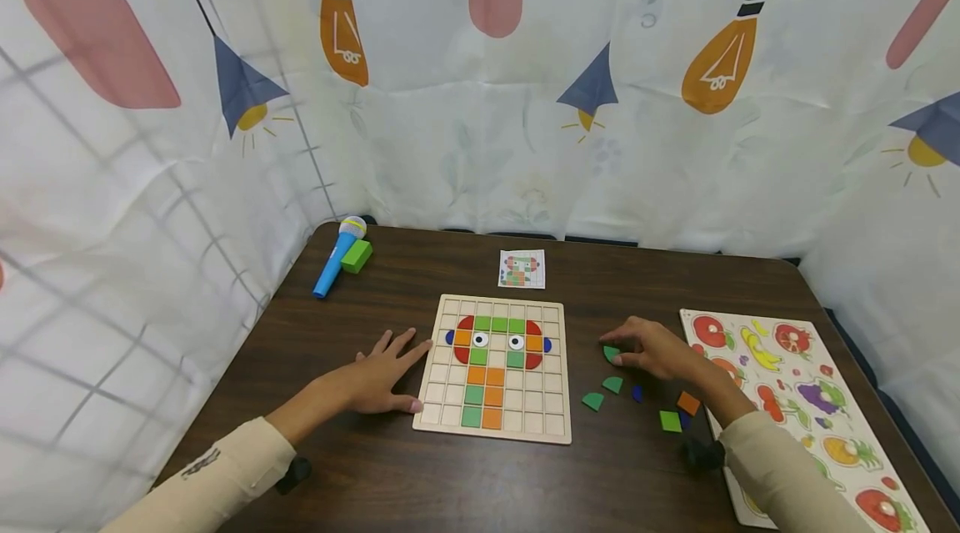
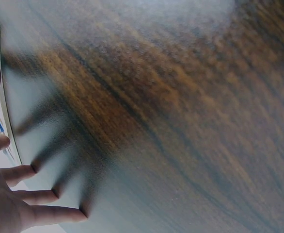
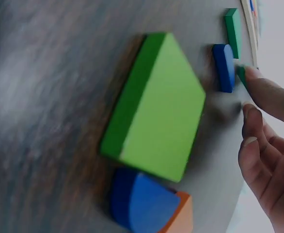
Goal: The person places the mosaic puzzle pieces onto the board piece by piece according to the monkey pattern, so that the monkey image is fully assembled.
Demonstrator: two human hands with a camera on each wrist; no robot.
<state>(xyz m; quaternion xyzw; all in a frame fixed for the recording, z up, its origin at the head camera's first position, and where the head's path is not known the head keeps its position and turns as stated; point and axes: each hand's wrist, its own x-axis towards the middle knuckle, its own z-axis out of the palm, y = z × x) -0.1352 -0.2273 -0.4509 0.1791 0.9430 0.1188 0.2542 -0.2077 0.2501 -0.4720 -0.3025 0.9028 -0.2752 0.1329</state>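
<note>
A pale wooden grid board lies mid-table, bearing a figure of red, orange and green tiles with two eye pieces. My left hand rests at its left side, fingers spread, with the index fingertip and thumb right at the board's edge. To the right of the board, my right hand pinches a green quarter-circle piece between thumb and finger, low over the table. Two more green quarter-circles lie nearer me, beside a small blue piece. The right wrist view shows a green square block up close.
An orange square and a blue piece lie by the green block. At right, a fruit puzzle board passes under my right forearm. A printed picture card lies behind the grid; a toy microphone and green block sit back left.
</note>
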